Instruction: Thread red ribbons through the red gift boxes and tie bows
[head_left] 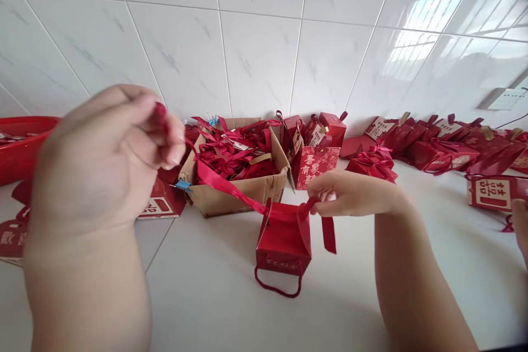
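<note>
A small red gift box [284, 237] lies on the white surface in front of me, its dark red cord handle [278, 287] hanging toward me. A red ribbon [225, 182] runs through the top of the box. My left hand [111, 143], raised at the left, pinches one end of that ribbon and holds it taut. Close to the box's right upper edge, my right hand [344, 192] is closed on the ribbon's other side, and a loose tail dangles below the fingers.
Behind the gift box stands a cardboard box [235, 195] full of red ribbons, with blue binder clips. More red gift boxes [443, 154] line the tiled wall [259, 55]. A red basin [20, 159] is at far left. Another person's hand [520, 225] shows at the right edge.
</note>
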Motion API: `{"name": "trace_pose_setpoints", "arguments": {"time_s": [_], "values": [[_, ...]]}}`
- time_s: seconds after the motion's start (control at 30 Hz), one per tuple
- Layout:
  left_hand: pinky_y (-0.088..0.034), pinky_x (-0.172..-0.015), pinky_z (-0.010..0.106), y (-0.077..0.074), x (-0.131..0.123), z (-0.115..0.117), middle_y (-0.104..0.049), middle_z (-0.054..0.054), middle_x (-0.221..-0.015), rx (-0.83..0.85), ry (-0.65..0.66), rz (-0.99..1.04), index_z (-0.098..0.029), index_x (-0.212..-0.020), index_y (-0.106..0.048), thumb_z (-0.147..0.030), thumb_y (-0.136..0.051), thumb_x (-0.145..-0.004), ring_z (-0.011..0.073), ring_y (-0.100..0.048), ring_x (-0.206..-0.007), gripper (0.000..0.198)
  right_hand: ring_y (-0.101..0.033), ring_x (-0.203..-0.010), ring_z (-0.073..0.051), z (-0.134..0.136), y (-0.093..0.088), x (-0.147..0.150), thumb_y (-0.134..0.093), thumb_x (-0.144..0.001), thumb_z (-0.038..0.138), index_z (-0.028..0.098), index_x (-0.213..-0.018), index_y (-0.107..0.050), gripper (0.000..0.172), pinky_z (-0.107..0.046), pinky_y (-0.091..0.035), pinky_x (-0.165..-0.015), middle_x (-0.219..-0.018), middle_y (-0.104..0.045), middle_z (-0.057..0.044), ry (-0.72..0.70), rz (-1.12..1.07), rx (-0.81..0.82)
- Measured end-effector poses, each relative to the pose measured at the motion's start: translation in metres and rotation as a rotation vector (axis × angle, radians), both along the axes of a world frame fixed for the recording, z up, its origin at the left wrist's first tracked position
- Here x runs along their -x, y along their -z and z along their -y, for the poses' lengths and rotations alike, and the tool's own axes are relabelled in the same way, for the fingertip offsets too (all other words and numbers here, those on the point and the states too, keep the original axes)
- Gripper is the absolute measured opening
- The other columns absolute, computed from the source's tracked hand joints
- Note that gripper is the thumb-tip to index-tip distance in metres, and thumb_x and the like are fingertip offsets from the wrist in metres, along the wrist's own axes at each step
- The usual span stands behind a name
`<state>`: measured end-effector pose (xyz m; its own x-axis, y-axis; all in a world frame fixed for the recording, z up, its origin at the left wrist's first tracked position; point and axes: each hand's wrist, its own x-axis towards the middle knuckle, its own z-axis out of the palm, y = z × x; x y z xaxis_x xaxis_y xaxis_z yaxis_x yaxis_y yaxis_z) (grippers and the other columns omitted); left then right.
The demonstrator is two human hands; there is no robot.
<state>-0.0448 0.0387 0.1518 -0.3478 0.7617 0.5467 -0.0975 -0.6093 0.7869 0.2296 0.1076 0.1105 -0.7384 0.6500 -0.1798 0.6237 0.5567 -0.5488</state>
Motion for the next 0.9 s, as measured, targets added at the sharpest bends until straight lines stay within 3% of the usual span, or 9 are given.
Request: {"name": "trace_pose_setpoints", "arguments": {"time_s": [0.1,0.17,0.27,0.43,0.53,0.67,0.9], "values": [[-0.035,-0.037,0.022,0.002,-0.008,-0.003,-0.059,0.003,-0.054,0.065,0.067,-0.295,-0.014,-0.068,-0.058,-0.011,-0.049,-0.082,0.0116,-0.052,-0.041,0.017,-0.052,-0.057,-0.011,0.009,-0.011,-0.01,-0.052,-0.076,0.019,0.019,-0.065,-0.049,0.012,-0.024,-0.037,-0.05,-0.064,-0.058,0.002,0.011,-0.217,0.092],[-0.035,-0.037,0.022,0.005,-0.011,-0.004,-0.06,0.004,-0.056,0.167,0.104,-0.365,-0.015,-0.067,-0.057,-0.017,-0.052,-0.081,0.012,-0.052,-0.041,0.016,-0.057,-0.061,-0.013,0.012,-0.015,-0.014,-0.054,-0.079,0.021,0.02,-0.065,-0.048,0.015,-0.025,-0.042,-0.054,-0.063,-0.061,0.0,0.043,-0.362,0.159],[-0.037,-0.039,0.022,0.008,-0.016,-0.004,-0.06,0.004,-0.057,0.257,0.124,-0.442,-0.015,-0.066,-0.058,-0.02,-0.052,-0.082,0.0117,-0.052,-0.044,0.017,-0.055,-0.053,-0.012,0.011,-0.014,-0.018,-0.061,-0.079,0.024,0.021,-0.061,-0.038,0.029,-0.025,-0.042,-0.051,-0.051,-0.054,0.003,0.102,-0.662,0.218],[-0.039,-0.043,0.02,0.006,-0.017,-0.001,-0.06,0.003,-0.059,0.091,0.119,-0.342,-0.014,-0.071,-0.058,-0.014,-0.048,-0.086,0.0114,-0.055,-0.051,0.018,-0.046,-0.043,-0.008,0.009,-0.009,-0.018,-0.065,-0.078,0.022,0.022,-0.076,-0.046,0.019,-0.022,-0.035,-0.043,-0.05,-0.046,0.008,0.136,-0.998,0.229],[-0.04,-0.044,0.02,0.005,-0.017,0.002,-0.06,0.004,-0.059,-0.015,0.136,-0.29,-0.012,-0.073,-0.059,-0.009,-0.044,-0.086,0.0123,-0.058,-0.054,0.02,-0.046,-0.044,-0.008,0.014,-0.011,-0.017,-0.064,-0.08,0.022,0.022,-0.081,-0.053,0.011,-0.022,-0.036,-0.042,-0.053,-0.047,0.006,0.161,-1.066,0.155],[-0.04,-0.042,0.02,0.004,-0.019,0.003,-0.061,0.004,-0.061,-0.074,0.149,-0.201,-0.012,-0.073,-0.06,-0.007,-0.041,-0.088,0.013,-0.059,-0.055,0.024,-0.052,-0.049,-0.011,0.018,-0.013,-0.017,-0.067,-0.078,0.026,0.022,-0.078,-0.057,0.012,-0.024,-0.042,-0.044,-0.058,-0.052,0.003,0.224,-1.062,0.067],[-0.041,-0.041,0.022,0.003,-0.022,0.002,-0.067,0.007,-0.075,-0.04,0.176,-0.082,-0.014,-0.076,-0.06,-0.008,-0.04,-0.088,0.015,-0.061,-0.057,0.024,-0.054,-0.051,-0.01,0.015,-0.012,-0.014,-0.068,-0.079,0.026,0.021,-0.081,-0.061,0.009,-0.022,-0.044,-0.046,-0.061,-0.06,0.002,0.118,-0.907,0.192]]}}
